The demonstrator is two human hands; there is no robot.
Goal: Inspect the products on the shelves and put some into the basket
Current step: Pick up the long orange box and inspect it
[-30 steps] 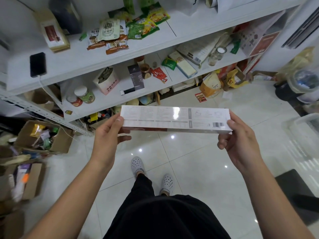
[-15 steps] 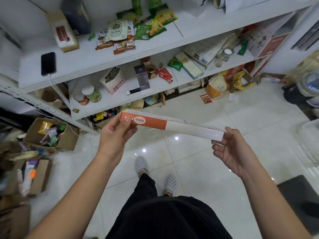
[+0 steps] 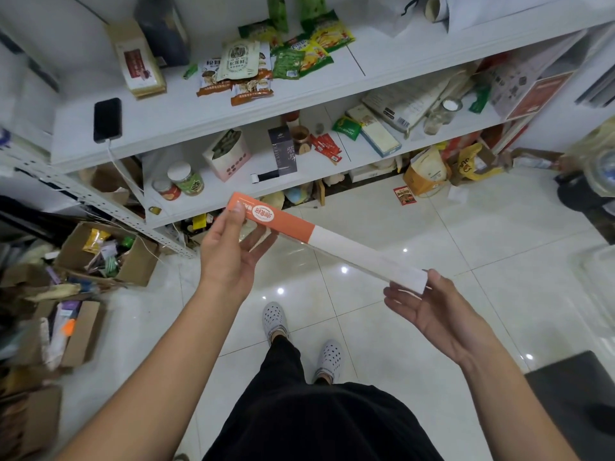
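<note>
Two hands at box point(image 3: 327, 240) ends

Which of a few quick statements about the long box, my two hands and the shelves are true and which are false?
1. The left hand holds the orange end of the long box. True.
2. The right hand rests empty on the shelf. False: its fingers meet the box's white end above the tiled floor.
3. A black phone lies on the upper shelf with a cable plugged in. True.
4. The box lies flat on the floor. False: it is held in the air, tilted down toward the right hand.
</note>
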